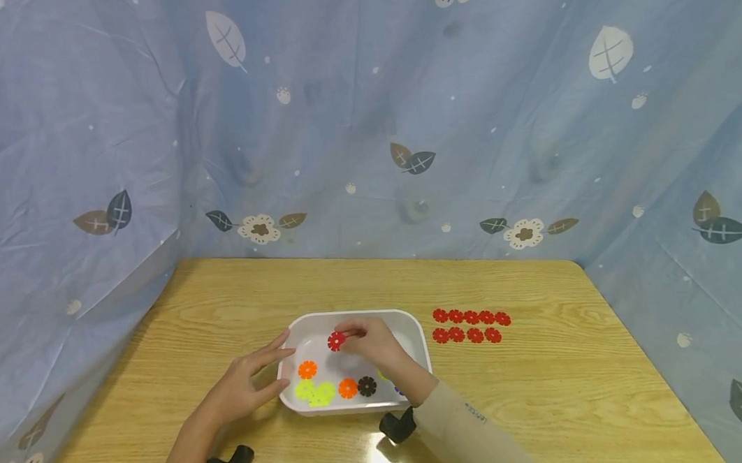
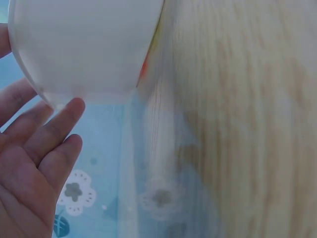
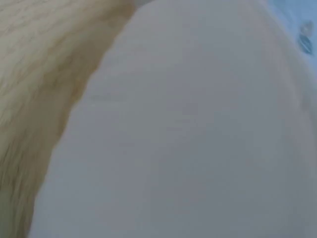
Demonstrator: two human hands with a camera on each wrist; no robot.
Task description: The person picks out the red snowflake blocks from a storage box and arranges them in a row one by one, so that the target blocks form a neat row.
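My right hand [image 1: 372, 343] is over the white tray [image 1: 330, 407], pinching a red flower-shaped disc [image 1: 335, 341] at the fingertips. My left hand [image 1: 243, 385] is at the tray's left end, its fingers spread and loosely extended along the rim. The left wrist view has those fingers [image 2: 62, 124] right at the tray's outer wall [image 2: 84, 54]. Inside the tray lie an orange disc [image 1: 307, 370], another orange disc [image 1: 348, 388], a black disc [image 1: 367, 386] and a yellow-green cluster [image 1: 319, 393]. A pale surface fills most of the right wrist view, where the hand is hidden.
Right of the tray, red discs form a back row [image 1: 471, 317] and a front row [image 1: 456, 335], several in each. Everything stands on a wooden table [image 1: 543, 390]. A blue leaf-patterned curtain [image 1: 340, 121] hangs behind and along both sides.
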